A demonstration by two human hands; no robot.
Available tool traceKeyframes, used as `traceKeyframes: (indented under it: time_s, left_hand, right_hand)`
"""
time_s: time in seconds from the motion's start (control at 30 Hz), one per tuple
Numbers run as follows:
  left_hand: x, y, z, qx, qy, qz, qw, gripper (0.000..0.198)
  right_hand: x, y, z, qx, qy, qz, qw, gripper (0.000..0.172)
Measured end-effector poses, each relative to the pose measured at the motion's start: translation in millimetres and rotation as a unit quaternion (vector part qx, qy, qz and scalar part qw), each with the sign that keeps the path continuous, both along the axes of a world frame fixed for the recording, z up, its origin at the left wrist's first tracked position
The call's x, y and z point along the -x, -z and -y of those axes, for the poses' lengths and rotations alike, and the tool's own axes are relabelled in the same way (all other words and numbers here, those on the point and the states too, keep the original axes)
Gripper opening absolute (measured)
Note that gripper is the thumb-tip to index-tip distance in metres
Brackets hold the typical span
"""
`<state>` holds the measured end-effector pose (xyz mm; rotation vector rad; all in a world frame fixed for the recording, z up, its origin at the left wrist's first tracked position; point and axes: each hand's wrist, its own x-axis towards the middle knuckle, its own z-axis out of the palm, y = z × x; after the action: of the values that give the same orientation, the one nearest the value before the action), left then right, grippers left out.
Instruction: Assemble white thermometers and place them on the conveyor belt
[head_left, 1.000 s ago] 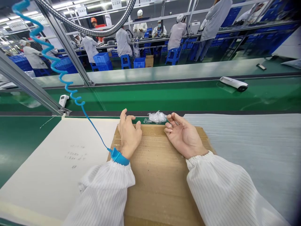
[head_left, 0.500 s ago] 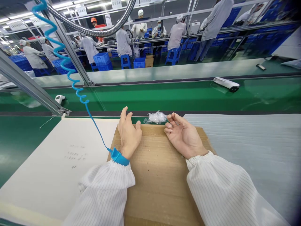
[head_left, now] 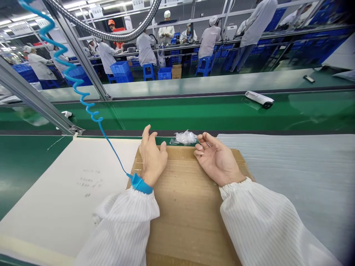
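Observation:
My left hand [head_left: 153, 157] is over the left side of a flat brown cardboard sheet [head_left: 183, 207]. Its fingers are apart with nothing in them, and a blue wrist strap [head_left: 141, 184] circles the wrist. Opposite it, my right hand [head_left: 216, 159] is palm up with loosely curled fingers and a bare palm. A small heap of crumpled clear plastic [head_left: 185, 137] lies just beyond the cardboard's far edge, near my right fingertips. From the strap a coiled blue cord [head_left: 85, 103] rises to the upper left.
A green conveyor belt [head_left: 177, 114] runs across behind the cardboard, carrying a white handheld device [head_left: 258, 99] and another white item [head_left: 66, 114] at left. White paper [head_left: 111, 159] lies left, white foam sheeting [head_left: 299, 166] right. A metal post [head_left: 80, 51] stands at left; co-workers sit and stand beyond.
The white items on the belt have shifted left. The coiled cord has swung left at its upper part. Both hands and the cardboard look the same.

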<state>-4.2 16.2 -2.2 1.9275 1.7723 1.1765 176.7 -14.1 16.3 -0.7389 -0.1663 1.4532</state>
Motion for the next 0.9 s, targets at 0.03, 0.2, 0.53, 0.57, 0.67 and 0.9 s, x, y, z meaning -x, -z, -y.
traceKeyframes:
  time_s: [0.03,0.2,0.53,0.57,0.67,0.9]
  left_hand:
    - [-0.1,-0.3,0.1,0.002,-0.001,0.000,1.000,0.034]
    - [-0.8,-1.2,0.4,0.010,-0.004,-0.004,1.000,0.033]
    - [-0.7,-2.0,0.9,0.013,-0.003,0.001,1.000,0.032]
    - [-0.6,-2.1,0.9,0.010,-0.002,0.002,1.000,0.032]
    - [-0.4,-1.9,1.0,0.005,0.000,0.003,1.000,0.032]
    - [-0.1,-1.0,0.6,0.007,0.002,0.003,1.000,0.031]
  right_hand:
    - [0.1,-0.2,0.0,0.000,0.000,0.000,1.000,0.010]
    - [0.2,-0.7,-0.8,0.000,0.001,-0.001,1.000,0.008]
    - [-0.2,0.6,0.1,-0.005,0.000,0.003,1.000,0.008]
    - [-0.2,0.7,0.2,-0.005,-0.001,0.004,1.000,0.009]
    - [0.0,0.8,0.0,-0.005,-0.003,0.005,1.000,0.012]
    - [0.0,0.8,-0.4,-0.004,-0.001,0.004,1.000,0.016]
